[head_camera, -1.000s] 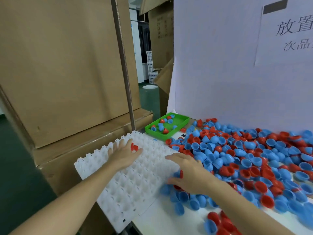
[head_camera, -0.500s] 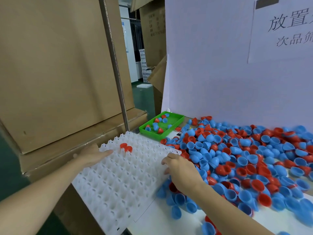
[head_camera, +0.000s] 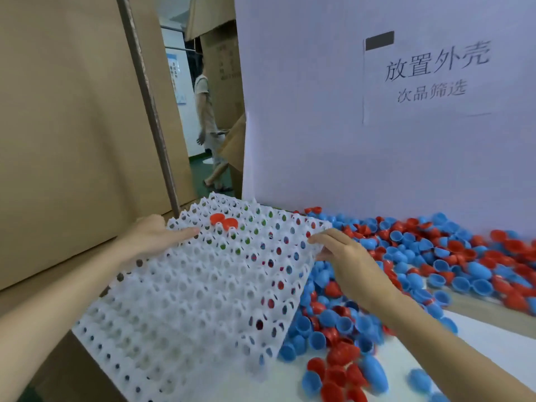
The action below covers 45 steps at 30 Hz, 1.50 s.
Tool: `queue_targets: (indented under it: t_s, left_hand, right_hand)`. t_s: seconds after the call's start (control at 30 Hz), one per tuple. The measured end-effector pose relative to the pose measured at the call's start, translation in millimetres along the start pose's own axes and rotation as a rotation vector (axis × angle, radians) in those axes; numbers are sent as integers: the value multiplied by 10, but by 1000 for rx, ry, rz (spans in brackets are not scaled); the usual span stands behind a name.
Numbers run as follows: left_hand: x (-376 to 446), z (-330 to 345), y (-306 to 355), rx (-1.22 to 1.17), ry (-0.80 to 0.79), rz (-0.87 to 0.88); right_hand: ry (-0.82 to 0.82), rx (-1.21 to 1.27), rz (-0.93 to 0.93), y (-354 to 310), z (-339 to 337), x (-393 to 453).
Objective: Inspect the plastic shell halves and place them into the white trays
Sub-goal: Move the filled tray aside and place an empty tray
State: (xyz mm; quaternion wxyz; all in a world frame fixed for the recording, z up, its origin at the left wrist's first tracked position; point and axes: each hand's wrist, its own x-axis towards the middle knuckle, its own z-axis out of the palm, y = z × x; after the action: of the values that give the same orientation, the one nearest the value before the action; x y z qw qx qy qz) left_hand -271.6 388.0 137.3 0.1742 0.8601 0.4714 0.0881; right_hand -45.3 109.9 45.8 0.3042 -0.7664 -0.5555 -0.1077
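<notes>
White tray (head_camera: 185, 288) is tilted up between your hands: left hand (head_camera: 153, 237) grips its left edge, right hand (head_camera: 345, 258) pinches its right edge. Two red shell halves (head_camera: 223, 221) sit near the tray's far edge; the loose shell pile (head_camera: 420, 256) spreads right of it.

A white tray (head_camera: 185, 300) is tilted, its far edge raised, with the left hand (head_camera: 150, 237) gripping its far left edge and the right hand (head_camera: 345, 261) holding its right edge. Two red shell halves (head_camera: 223, 221) sit near its far edge. Blue and red shells (head_camera: 429, 256) lie heaped on the tabletop (head_camera: 290, 381) to the right.
</notes>
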Motion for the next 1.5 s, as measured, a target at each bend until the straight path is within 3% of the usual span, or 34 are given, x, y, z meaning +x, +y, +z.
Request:
queue_targets:
  t_s: [0.2, 0.33, 0.47, 0.53, 0.57, 0.67, 0.73, 0.8, 0.87, 1.03, 1.17, 1.23, 1.37, 1.5]
  left_hand:
    - [-304, 499, 931, -168, -190, 168]
    - [-596, 1049, 1538, -342, -253, 294]
    - [-1056, 1652, 2135, -515, -354, 330]
    - [-1326, 1931, 2407, -605, -398, 316]
    - [-1444, 2059, 2521, -645, -407, 314]
    - [-1725, 2360, 2776, -735, -412, 312]
    - [-1851, 2479, 2897, -779, -405, 310]
    - [-1938, 2559, 2980, -797, -398, 328]
    - [-1972, 2627, 3025, -779, -384, 376]
    - [-1987, 2688, 3152, -571, -261, 498]
    - [-2139, 2624, 3410, -349, -50, 724]
    - [-2229, 2617, 3609, -264, -19, 816]
    - [-2281, 2596, 3969, -270, 2, 728]
    - [-2202, 2526, 4091, -468, -126, 602]
  right_hand:
    - [193, -276, 5, 647, -1042, -825]
    - [205, -493, 137, 1010, -1615, -1617]
    - [312, -554, 284, 1300, -1977, -2356]
    - [408, -481, 348, 1320, -2058, -2596]
    - [540, -346, 434, 1311, -2109, -2686]
    - [685, 221, 758, 1241, -2250, -2860]
    - [620, 449, 941, 1296, -2326, -3006]
    - [437, 593, 1052, 1215, -2352, -3060]
    - [358, 666, 1040, 1249, -2330, -3103]
    - [710, 544, 949, 1327, -2192, -3139]
    - [783, 515, 916, 1305, -2137, -3085]
    - [781, 490, 855, 1259, -2129, -3036]
    - [770, 440, 790, 1203, -2157, -2952]
    - [786, 446, 783, 1214, -2187, -2975]
